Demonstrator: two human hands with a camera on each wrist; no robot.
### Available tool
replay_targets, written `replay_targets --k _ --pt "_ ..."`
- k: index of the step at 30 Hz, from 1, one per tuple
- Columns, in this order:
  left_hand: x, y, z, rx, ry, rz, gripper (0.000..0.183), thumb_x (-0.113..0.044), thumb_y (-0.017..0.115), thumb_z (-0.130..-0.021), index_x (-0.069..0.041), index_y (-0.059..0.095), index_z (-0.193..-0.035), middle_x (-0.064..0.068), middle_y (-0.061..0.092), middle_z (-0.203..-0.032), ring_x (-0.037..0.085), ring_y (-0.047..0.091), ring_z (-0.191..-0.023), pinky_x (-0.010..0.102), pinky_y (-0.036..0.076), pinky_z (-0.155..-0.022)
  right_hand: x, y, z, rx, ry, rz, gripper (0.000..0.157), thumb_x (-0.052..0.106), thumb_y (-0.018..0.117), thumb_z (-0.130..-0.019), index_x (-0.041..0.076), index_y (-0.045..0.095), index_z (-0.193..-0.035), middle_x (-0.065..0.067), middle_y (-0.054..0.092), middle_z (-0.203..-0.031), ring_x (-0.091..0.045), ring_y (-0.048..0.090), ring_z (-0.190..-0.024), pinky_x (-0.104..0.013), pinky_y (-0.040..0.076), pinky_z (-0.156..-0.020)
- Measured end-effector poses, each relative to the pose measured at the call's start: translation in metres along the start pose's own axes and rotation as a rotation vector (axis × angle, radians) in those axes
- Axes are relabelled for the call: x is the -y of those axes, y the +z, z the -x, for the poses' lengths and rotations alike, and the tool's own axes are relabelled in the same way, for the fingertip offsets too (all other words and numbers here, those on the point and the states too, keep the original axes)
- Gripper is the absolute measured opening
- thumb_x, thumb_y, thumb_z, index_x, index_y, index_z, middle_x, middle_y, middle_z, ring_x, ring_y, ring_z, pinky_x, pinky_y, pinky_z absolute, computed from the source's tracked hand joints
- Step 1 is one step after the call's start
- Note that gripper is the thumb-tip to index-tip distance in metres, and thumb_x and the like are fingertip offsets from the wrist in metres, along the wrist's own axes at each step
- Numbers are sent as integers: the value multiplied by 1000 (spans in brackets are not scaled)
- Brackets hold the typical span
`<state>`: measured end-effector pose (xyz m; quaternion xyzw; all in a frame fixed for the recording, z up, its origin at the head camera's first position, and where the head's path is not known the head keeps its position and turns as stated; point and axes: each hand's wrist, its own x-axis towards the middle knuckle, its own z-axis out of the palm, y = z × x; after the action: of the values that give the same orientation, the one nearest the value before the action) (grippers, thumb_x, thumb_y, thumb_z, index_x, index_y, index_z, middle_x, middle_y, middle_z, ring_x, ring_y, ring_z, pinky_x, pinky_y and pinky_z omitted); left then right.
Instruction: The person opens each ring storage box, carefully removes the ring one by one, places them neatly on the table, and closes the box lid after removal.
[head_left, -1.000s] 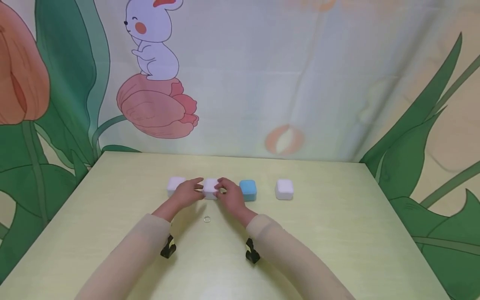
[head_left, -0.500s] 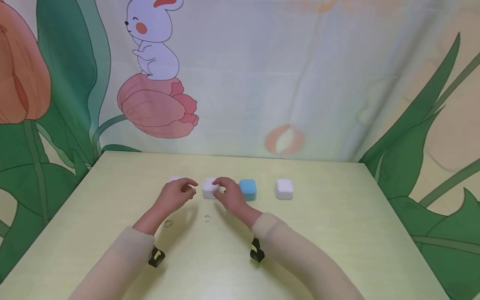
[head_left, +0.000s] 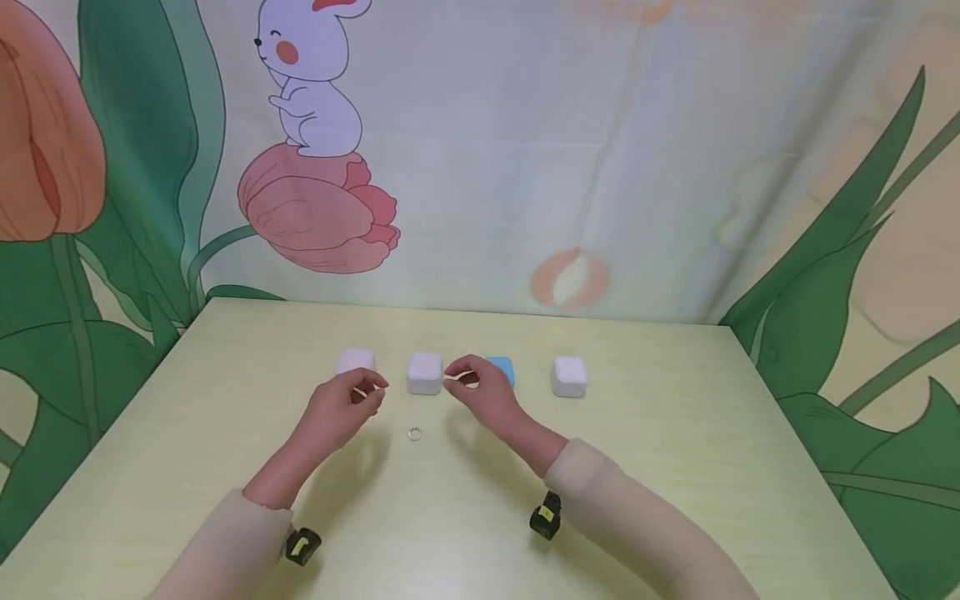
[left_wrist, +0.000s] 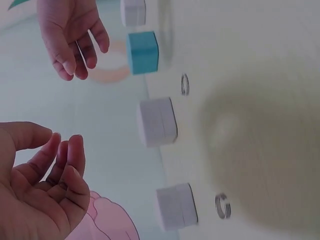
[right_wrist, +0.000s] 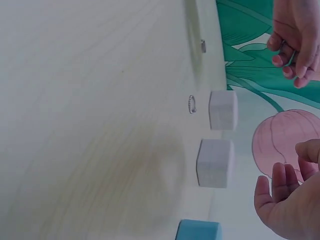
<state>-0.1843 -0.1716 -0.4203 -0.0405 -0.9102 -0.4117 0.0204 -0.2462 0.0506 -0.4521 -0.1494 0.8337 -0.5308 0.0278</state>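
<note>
Since half a second ago, the right hand point(head_left: 487, 393) has moved to the right, off the second box point(head_left: 425, 373), and the left hand point(head_left: 341, 408) has come a little nearer to the person. The boxes keep their places. From where I stand, I see both hands in the air above the table point(head_left: 690, 475), their fingers softly bent; each is released and holds nothing. The right hand is just beside the second box and covers a part of the blue box point(head_left: 506, 369). The left hand covers a lower part of the left box point(head_left: 356, 360). The second box stands in the row between these two, and the right box point(head_left: 569, 377) stands at the end. In front of the second box lies one ring point(head_left: 415, 434); the other ring point(left_wrist: 223, 206) lies near the left box. A small black device point(head_left: 303, 546) sits at the left sleeve point(head_left: 232, 542). Behind the table hangs a cloth point(head_left: 465, 183) with a printed rabbit point(head_left: 322, 117).
</note>
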Motion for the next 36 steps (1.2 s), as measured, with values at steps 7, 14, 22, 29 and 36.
replay_targets --k 7,14,22,29,36 --pt "-15 22 21 -37 2 124 26 -8 61 -97 0 65 -122 17 68 -105 29 69 -96 26 51 -75 -6 -21 19 -70 45 -68 17 11 69 -94 1 68 -109 -17 70 -114 -22 66 -98 -21 53 -78" --pt "-37 62 27 -38 -48 405 47 -3 64 -95 1 53 -140 23 63 -131 37 67 -119 30 57 -90 -21 -36 33 -131 71 -80 30 5 70 -92 -2 59 -119 -23 64 -126 -30 65 -105 -24 52 -83" --pt "-53 101 10 -8 -81 552 71 -1 65 -91 3 35 -155 28 43 -158 44 47 -145 54 49 -113 -38 -52 32 -137 96 -30 47 3 70 -91 -2 54 -135 -24 58 -141 -39 61 -122 -43 56 -94" --pt "-57 134 -15 -22 -176 667 82 3 64 -87 2 26 -160 28 30 -165 45 37 -151 56 40 -120 -54 -64 25 -93 189 -69 58 4 68 -93 -2 47 -147 -23 50 -154 -42 55 -136 -49 57 -102" --pt "-53 161 -38 -102 -233 659 85 6 62 -82 5 25 -159 25 28 -167 43 31 -154 55 37 -123 -59 -65 15 -17 241 -104 65 4 65 -95 -1 40 -154 -23 40 -161 -44 48 -143 -52 53 -110"
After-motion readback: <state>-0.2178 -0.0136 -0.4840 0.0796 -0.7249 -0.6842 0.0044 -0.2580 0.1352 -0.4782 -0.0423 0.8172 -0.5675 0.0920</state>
